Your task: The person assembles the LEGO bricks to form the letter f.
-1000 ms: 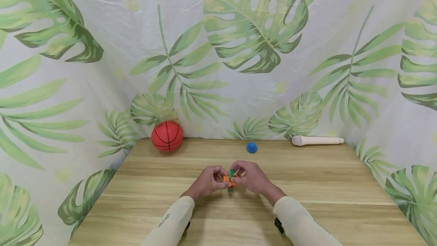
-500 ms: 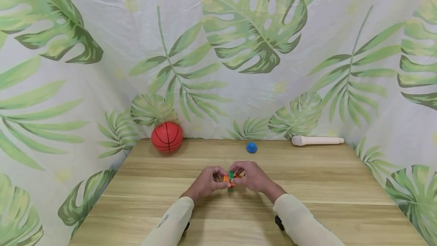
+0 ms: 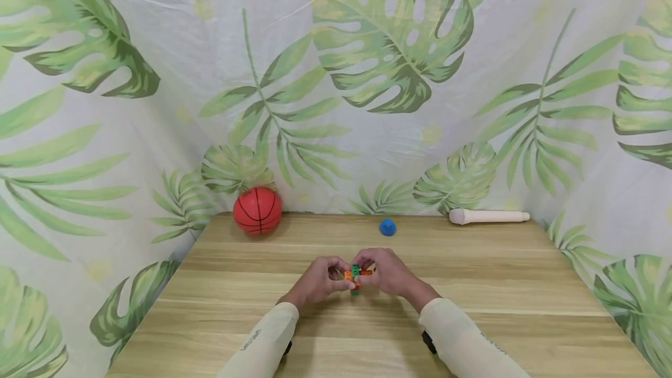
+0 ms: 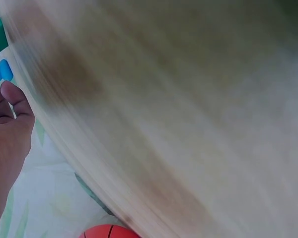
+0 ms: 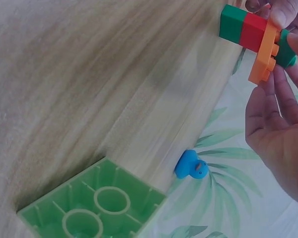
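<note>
Toy building bricks form a small upright stack between both hands. At its base is a green brick (image 5: 232, 23), then a red brick (image 5: 252, 31), with a long orange brick (image 5: 263, 57) lying across. On top of the orange one sits another green brick (image 5: 286, 49). My left hand (image 3: 317, 279) grips the stack's left side, thumb at the orange brick's end. From the right, my right hand (image 3: 388, 272) pinches the upper green brick with thumb and fingers. Only part of the stack shows at the left wrist view's edge.
A red basketball (image 3: 257, 210) sits at the back left of the wooden table (image 3: 220, 308). Toward the back stand a blue rubber duck (image 3: 387, 227) and a white microphone (image 3: 488, 216). A light green brick (image 5: 92, 198) lies hollow side showing in the right wrist view.
The upper green brick has come down slightly against the orange brick. Both hands stay in nearly the same place and keep their hold.
</note>
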The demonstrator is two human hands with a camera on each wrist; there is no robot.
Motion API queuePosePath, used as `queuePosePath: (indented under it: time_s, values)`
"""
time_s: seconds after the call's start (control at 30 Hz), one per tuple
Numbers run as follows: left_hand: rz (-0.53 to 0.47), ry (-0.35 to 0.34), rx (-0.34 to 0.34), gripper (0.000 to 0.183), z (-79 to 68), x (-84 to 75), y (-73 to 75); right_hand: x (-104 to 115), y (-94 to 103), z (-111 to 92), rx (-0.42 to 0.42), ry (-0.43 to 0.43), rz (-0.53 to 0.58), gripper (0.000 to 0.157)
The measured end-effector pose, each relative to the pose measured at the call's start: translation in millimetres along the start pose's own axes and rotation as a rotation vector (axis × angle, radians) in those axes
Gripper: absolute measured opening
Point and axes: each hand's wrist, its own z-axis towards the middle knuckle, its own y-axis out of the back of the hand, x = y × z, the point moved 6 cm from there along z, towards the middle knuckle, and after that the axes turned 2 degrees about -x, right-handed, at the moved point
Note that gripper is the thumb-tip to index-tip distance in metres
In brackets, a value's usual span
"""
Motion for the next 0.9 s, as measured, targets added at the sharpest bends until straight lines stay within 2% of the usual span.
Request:
queuePosePath:
  time_s: [0.33, 0.57, 0.9]
  values:
    - [-0.009, 0.007, -0.016, 0.022, 1.9, 1.9, 0.6, -0.1, -0.8, 0.0, -0.035, 0.02, -0.011, 0.016]
    - [0.002, 0.001, -0.022, 0.024, -0.4, 1.4, 0.9, -4.3, -3.2, 1.3, -0.024, 0.01, 0.011, 0.017]
    - [-0.001, -0.004, -0.008, 0.024, 0.9, 0.7, -1.1, -7.1, -1.7, -0.5, -0.04, 0.011, 0.039, 0.017]
